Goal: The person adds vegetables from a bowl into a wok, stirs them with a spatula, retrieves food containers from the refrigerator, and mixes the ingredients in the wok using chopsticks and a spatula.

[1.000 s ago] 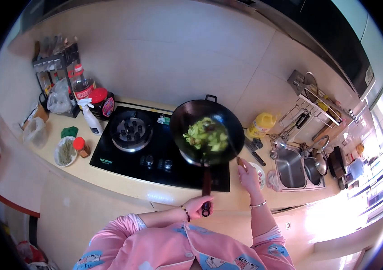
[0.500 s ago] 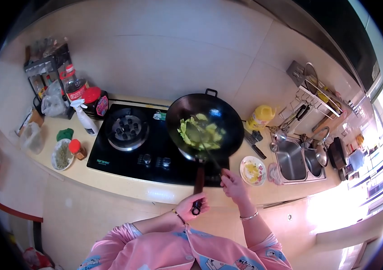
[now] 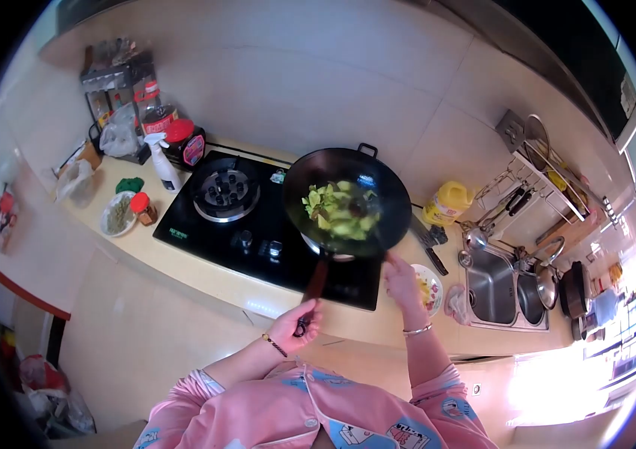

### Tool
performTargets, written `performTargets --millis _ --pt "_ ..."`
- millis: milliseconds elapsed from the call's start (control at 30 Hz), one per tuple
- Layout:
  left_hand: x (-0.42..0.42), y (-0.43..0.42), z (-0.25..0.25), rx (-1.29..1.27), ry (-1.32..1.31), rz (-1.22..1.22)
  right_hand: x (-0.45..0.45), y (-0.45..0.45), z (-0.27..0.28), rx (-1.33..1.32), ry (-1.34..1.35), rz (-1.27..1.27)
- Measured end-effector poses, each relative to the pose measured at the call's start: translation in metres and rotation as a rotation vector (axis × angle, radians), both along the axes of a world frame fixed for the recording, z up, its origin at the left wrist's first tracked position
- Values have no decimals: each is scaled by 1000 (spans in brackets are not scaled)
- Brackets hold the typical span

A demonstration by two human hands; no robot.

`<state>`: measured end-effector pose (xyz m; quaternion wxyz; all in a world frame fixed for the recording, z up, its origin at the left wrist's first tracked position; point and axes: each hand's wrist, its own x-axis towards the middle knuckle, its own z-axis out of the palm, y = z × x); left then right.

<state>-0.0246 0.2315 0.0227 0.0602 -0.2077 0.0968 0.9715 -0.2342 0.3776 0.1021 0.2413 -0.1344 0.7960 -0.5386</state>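
Where wok sits, knife beside, plate part-hidden

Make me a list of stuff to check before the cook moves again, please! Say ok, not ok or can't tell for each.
1. Left hand round the handle: ok.
2. Wok on the stove: ok.
3. Food inside the rim: ok.
4. Right hand gripping a tool firmly: cannot tell, too blurred.
5. Knife well away from that hand: not ok, I think; it lies close by.
6. Flame lit: cannot tell, hidden.
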Motion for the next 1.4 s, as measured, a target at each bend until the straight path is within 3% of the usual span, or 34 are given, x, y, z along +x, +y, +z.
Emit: performTargets --millis 233,433,500,533,633,767,833,867,1133,1400 --pt "2 0 7 -115 -44 -12 47 17 5 64 198 202" --pt "2 -3 19 -159 -94 -60 14 32 -17 106 312 82" --pt "2 -5 16 -160 -89 -73 -2 34 -28 90 514 -2" --pt "2 -5 13 -171 -69 -81 8 30 -4 74 359 -28" --pt "3 -7 14 -180 -47 -103 25 27 8 55 360 -119" --pt "2 -8 15 -195 -19 -125 36 32 -22 118 511 -123" --pt "3 -5 21 -243 -33 -98 51 24 -26 147 594 -20" --pt "3 -5 23 -291 -45 -63 67 16 -7 182 449 -21" --pt "7 -5 22 -399 -84 -25 101 16 24 68 306 150" --pt "6 -8 25 -436 -61 -35 28 16 -17 195 697 -27"
